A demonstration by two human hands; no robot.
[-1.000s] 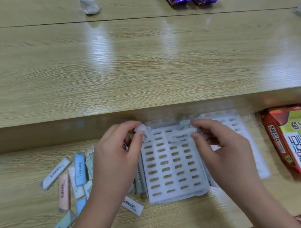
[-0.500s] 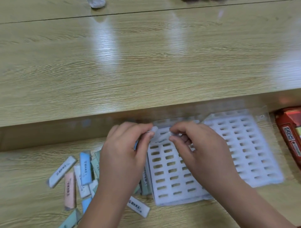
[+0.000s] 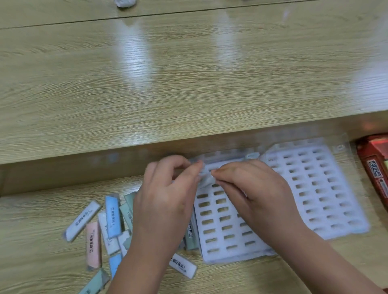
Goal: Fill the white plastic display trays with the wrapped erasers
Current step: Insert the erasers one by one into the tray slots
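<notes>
Two white plastic display trays with rows of slots lie on the lower desk. The near tray (image 3: pixel 222 226) sits under my hands, and the second tray (image 3: pixel 319 193) lies to its right. My left hand (image 3: pixel 165 207) and my right hand (image 3: pixel 254 195) meet at the near tray's far edge, and both pinch a small clear piece (image 3: pixel 206 177) there. It is too blurred to tell what the piece is. Several wrapped erasers (image 3: pixel 113 216) in blue, pink, white and green lie loose to the left. One white eraser (image 3: pixel 182 265) lies near the tray's front corner.
A raised wooden desk ledge (image 3: pixel 189 134) runs just behind the trays. A red and yellow box (image 3: pixel 375 167) lies at the right edge. A crumpled white object (image 3: pixel 126 2) sits at the far top.
My hands have come together from the near tray's two far corners to a single spot at its far edge. The second tray now lies uncovered on the right.
</notes>
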